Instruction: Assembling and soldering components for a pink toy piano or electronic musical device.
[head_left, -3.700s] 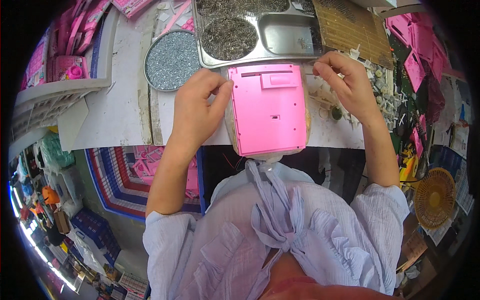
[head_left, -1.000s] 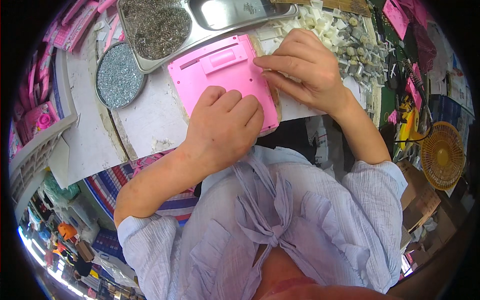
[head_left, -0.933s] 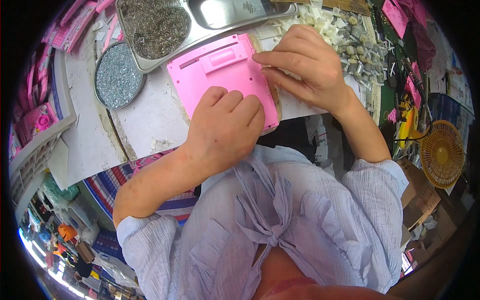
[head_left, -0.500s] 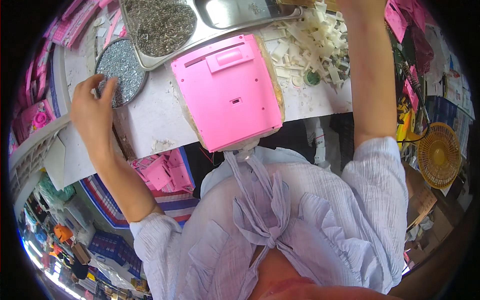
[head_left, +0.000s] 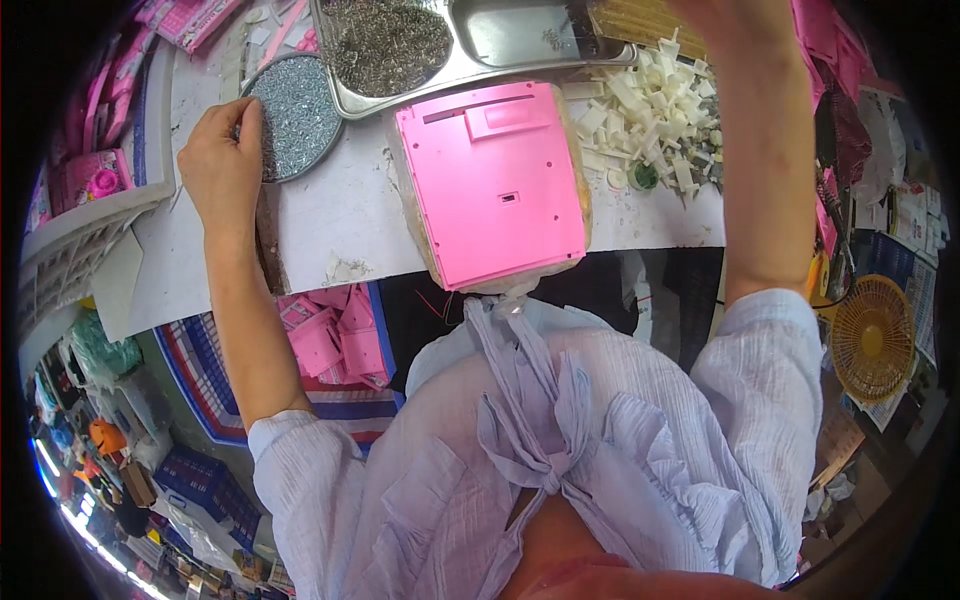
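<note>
The white counter carries the work; the landmark is the flat pink plastic casing described below. Below and left of the casing, under the counter edge, a red, white and blue plastic basket contains further pink panels; whether these are finished or waiting cannot be told. Beyond the casing lies a silver metal compartment tray. The flat pink plastic casing rests near the counter's front edge on a plastic-wrapped pad, with no hand on it. Right of the casing, loose white plastic parts are heaped. Left of the casing, a round dish is well filled with small silvery metal pieces.

Left hand: at the dish's left side, fingers curled; a grip cannot be confirmed. Right hand: beyond the upper edge, state undetermined.

Progress: the casing is positioned, judged unfinished. Small dark holes show on its face; whether any are filled is too small to tell.
</note>
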